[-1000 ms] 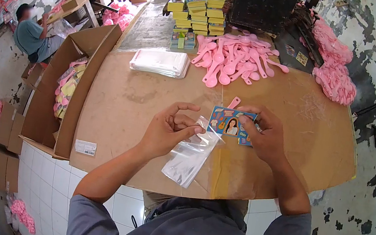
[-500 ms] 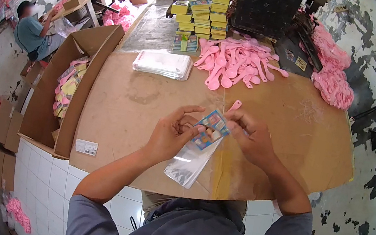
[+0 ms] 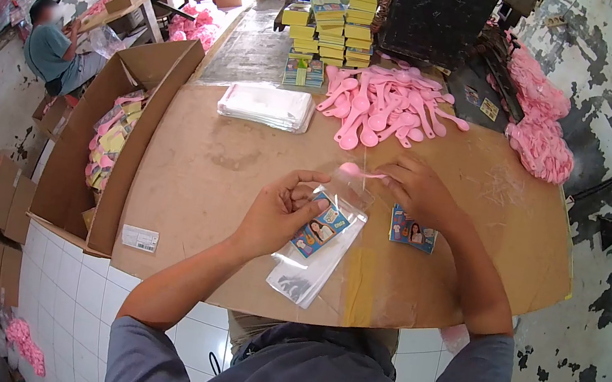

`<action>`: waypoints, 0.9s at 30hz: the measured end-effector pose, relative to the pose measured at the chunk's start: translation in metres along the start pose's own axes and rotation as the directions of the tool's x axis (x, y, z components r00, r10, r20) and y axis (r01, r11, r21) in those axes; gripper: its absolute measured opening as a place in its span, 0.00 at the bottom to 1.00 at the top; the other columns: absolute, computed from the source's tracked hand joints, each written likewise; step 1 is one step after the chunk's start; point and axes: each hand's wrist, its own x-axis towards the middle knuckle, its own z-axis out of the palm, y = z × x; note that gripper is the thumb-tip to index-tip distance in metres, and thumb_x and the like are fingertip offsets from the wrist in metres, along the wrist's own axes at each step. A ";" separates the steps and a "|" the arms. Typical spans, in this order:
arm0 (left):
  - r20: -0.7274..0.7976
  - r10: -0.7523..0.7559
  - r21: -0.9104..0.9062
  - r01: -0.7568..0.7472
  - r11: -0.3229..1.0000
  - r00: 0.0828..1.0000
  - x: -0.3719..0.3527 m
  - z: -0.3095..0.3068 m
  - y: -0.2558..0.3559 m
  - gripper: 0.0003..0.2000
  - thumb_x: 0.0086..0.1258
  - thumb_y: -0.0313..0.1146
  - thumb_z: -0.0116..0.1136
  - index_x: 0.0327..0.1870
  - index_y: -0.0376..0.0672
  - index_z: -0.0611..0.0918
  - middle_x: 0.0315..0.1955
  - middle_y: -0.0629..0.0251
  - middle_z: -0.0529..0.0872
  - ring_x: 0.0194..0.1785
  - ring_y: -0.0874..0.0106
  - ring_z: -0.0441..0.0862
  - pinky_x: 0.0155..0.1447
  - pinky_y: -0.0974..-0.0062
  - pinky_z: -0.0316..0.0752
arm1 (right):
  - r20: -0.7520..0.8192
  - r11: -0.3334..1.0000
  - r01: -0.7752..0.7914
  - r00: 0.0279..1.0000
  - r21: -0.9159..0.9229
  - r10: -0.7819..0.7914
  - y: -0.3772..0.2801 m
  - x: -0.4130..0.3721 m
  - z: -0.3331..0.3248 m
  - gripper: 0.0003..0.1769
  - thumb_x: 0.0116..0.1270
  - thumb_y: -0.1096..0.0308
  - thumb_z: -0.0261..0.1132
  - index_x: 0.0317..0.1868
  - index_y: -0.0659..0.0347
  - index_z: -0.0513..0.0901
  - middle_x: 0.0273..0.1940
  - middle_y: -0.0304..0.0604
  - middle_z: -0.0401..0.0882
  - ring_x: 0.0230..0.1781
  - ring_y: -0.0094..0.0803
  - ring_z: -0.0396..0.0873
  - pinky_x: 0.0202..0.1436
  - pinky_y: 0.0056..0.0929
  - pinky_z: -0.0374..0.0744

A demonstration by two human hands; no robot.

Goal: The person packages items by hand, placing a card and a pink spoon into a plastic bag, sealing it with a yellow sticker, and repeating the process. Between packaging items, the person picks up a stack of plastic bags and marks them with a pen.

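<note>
My left hand (image 3: 282,215) grips a clear bag with a blue picture card (image 3: 320,229) inside it, fingers pinched at the bag's left side. Between thumb and fingers, my right hand (image 3: 420,189) has the handle of a pink spoon (image 3: 350,169), whose bowl is at the bag's open top end. Beneath my left hand's bag, more clear bags (image 3: 301,282) lie on the cardboard. A small stack of blue cards (image 3: 412,230) rests under my right wrist. A heap of pink spoons (image 3: 383,107) lies farther back.
Flat clear bags (image 3: 266,105) are stacked behind my left hand. Card stacks (image 3: 332,27) stand at the back. An open carton (image 3: 107,232) with filled packs is at the left. A seated person (image 3: 53,51) is beyond it. Pink bundles (image 3: 542,140) lie at the right.
The card is now inside the bag in my left hand. My right hand has let go of the card and holds the spoon at the bag's mouth. The small card stack has come into view.
</note>
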 end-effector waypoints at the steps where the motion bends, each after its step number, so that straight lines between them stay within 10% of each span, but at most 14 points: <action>1: 0.003 0.006 0.024 -0.006 1.000 1.000 -0.001 0.000 0.003 0.19 0.77 0.25 0.63 0.66 0.35 0.76 0.43 0.60 0.90 0.41 0.81 0.87 0.43 0.84 0.81 | 0.014 0.996 -0.047 0.999 0.074 0.046 -0.008 0.000 -0.007 0.10 0.71 0.71 0.63 0.49 0.62 0.87 0.44 0.47 0.84 0.43 0.43 0.81 0.50 0.38 0.79; 7: 0.005 0.073 0.043 -0.073 0.996 0.997 0.000 0.002 -0.006 0.19 0.78 0.25 0.63 0.66 0.35 0.77 0.44 0.60 0.91 0.42 0.80 0.88 0.44 0.83 0.83 | -0.025 0.835 -0.215 0.964 0.507 0.264 -0.045 -0.007 -0.037 0.10 0.74 0.70 0.60 0.46 0.64 0.87 0.34 0.44 0.82 0.33 0.32 0.77 0.40 0.31 0.76; 13: 0.050 -0.026 0.096 0.021 0.995 0.998 -0.004 0.003 -0.004 0.14 0.78 0.27 0.63 0.60 0.35 0.84 0.48 0.62 0.91 0.44 0.81 0.88 0.44 0.83 0.83 | 0.097 0.929 -0.127 0.990 0.348 0.100 -0.050 -0.006 -0.038 0.10 0.73 0.69 0.61 0.45 0.66 0.87 0.31 0.44 0.82 0.33 0.32 0.80 0.39 0.32 0.77; 20: 0.055 0.038 0.073 -0.042 0.996 0.998 -0.004 0.007 -0.014 0.13 0.79 0.28 0.63 0.59 0.34 0.85 0.48 0.62 0.91 0.50 0.79 0.86 0.51 0.80 0.82 | 0.094 0.831 -0.144 0.989 0.537 0.111 -0.086 0.006 -0.024 0.24 0.79 0.60 0.56 0.68 0.63 0.75 0.60 0.51 0.82 0.59 0.40 0.81 0.64 0.39 0.75; 27: 0.281 -0.006 -0.171 0.056 0.984 0.960 0.000 -0.008 -0.010 0.15 0.81 0.30 0.60 0.63 0.34 0.80 0.51 0.61 0.90 0.53 0.74 0.87 0.59 0.74 0.81 | 0.203 0.393 -0.164 0.977 0.905 -0.061 -0.073 0.018 -0.021 0.34 0.80 0.54 0.56 0.80 0.58 0.61 0.70 0.47 0.76 0.72 0.40 0.72 0.78 0.40 0.65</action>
